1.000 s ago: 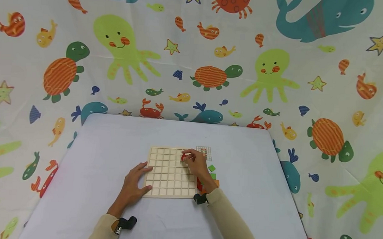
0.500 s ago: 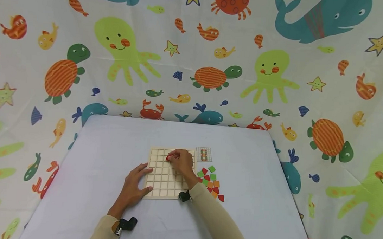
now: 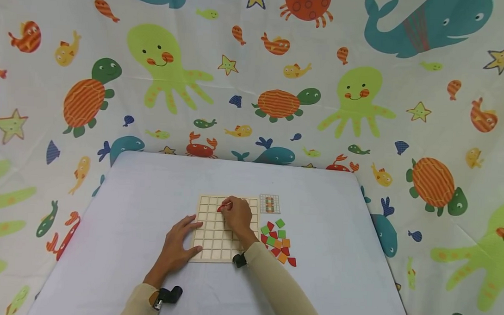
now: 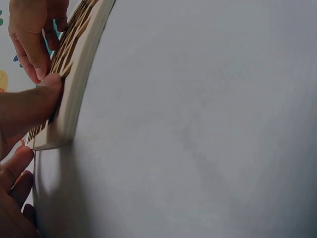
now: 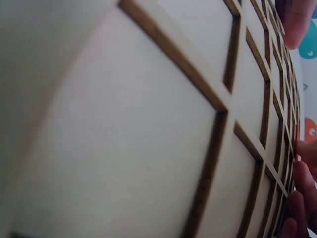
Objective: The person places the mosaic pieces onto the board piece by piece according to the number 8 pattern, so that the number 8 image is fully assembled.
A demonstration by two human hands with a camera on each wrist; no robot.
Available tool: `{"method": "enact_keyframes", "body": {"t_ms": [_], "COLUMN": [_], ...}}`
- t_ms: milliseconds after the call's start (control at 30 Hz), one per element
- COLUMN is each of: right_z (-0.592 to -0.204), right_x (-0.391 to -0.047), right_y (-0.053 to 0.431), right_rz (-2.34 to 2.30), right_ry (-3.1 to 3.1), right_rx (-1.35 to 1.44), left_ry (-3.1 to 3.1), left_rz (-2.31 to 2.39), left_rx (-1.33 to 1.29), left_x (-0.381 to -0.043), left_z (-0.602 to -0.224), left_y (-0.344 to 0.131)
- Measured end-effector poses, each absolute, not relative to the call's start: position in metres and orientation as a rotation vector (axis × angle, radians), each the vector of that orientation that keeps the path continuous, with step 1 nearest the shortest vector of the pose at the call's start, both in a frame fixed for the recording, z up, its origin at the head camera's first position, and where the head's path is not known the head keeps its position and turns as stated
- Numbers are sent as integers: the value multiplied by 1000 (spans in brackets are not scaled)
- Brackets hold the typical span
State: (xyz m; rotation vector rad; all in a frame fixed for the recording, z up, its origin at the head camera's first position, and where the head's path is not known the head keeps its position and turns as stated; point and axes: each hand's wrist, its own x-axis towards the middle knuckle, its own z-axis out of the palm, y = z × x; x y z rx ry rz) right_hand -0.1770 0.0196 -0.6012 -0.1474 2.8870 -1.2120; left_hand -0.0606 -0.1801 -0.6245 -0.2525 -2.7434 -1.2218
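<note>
The small flat red tile is partly covered by the bare right hand; the pale wooden gridded board is cut off by the right wrist view's edges.

Three views, one shared board
Head view faces forward and down, well back; left wrist camera peers along one edge, near; right wrist camera, nearest, across the squares.

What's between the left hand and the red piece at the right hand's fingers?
In the head view, only unfilled cells of the wooden grid board lie between the left hand and the red piece.
</note>
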Motion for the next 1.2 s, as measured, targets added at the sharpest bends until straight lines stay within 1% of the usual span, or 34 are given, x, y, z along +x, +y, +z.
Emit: {"method": "enact_keyframes", "body": {"t_ms": [200, 433, 700, 1000, 1200], "right_z": [-595, -587, -590, -591, -593], "right_x": [-168, -152, -142, -134, -119], "right_y": [32, 65, 116, 177, 205], "right_rz": [-1313, -1539, -1571, -1401, -1333], "right_ry": [2852, 2730, 2778, 2878, 2838], "right_rx": [-186, -144, 31, 301, 472], "left_ry": [-2764, -2772, -2730, -2729, -2740], "left_rz": [-1219, -1212, -1208, -1197, -1182], "left_rx": [-237, -221, -248, -259, -252], "left_x": [-61, -61, -61, -63, -63], "left_z": [-623, -623, -625, -627, -627], "left_y": [-180, -179, -179, -178, -178]}}
